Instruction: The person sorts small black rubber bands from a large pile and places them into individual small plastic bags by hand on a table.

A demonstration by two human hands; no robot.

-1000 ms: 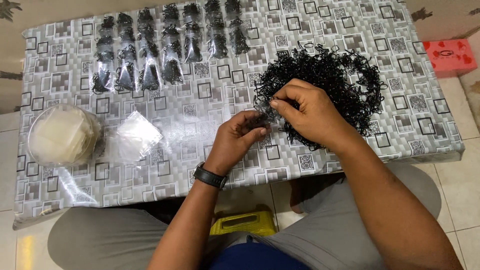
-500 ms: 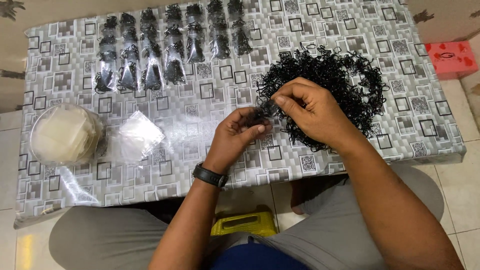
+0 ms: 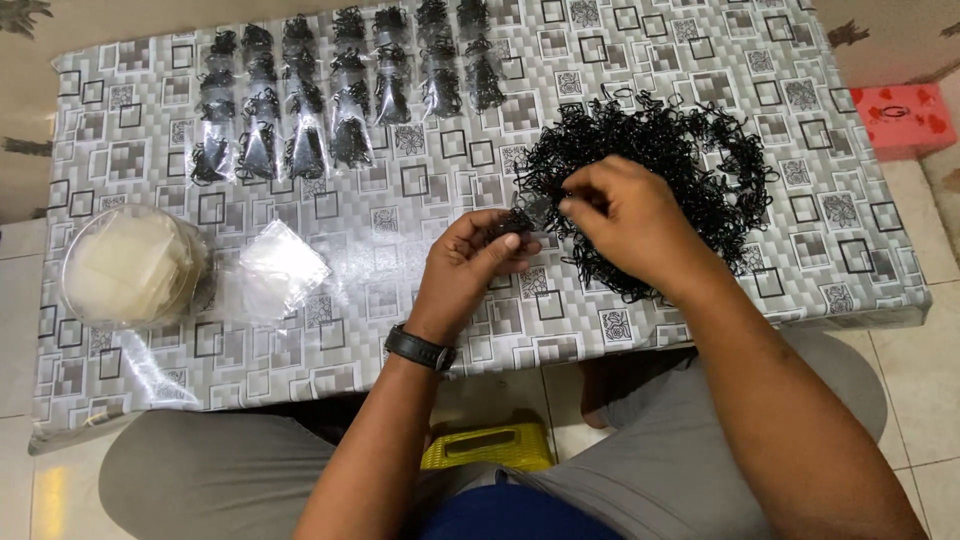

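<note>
I am sitting at a counter (image 3: 620,330) covered in a grey, square-patterned plastic cloth, looking down at my own two hands. My left hand (image 3: 470,262), with a black wristwatch (image 3: 420,349) on it, is curling closed around a small bunch of thin black elastic bands (image 3: 515,222), pinching them between thumb and fingertips. My right hand (image 3: 625,215) is closing its fingertips on the same bunch, just at the near edge of a big loose pile of black bands (image 3: 690,160) that is lying on the right half of the counter. Whether a small clear bag is between my fingers I cannot tell. Toward the far edge, filled clear packets (image 3: 330,100) are lying in neat rows, well apart from my hands. To my left a stack of empty clear bags (image 3: 285,265) is lying beside a round clear tub (image 3: 130,265) holding more. As I judge it, the bands are tangling easily, so pulling my bunch away could be dragging extra bands out of the pile and spoiling the count, or flicking some off the near edge onto my lap or the tiled floor (image 3: 920,230). The slick bags could also be sliding away at a careless brush of my wrist.
</note>
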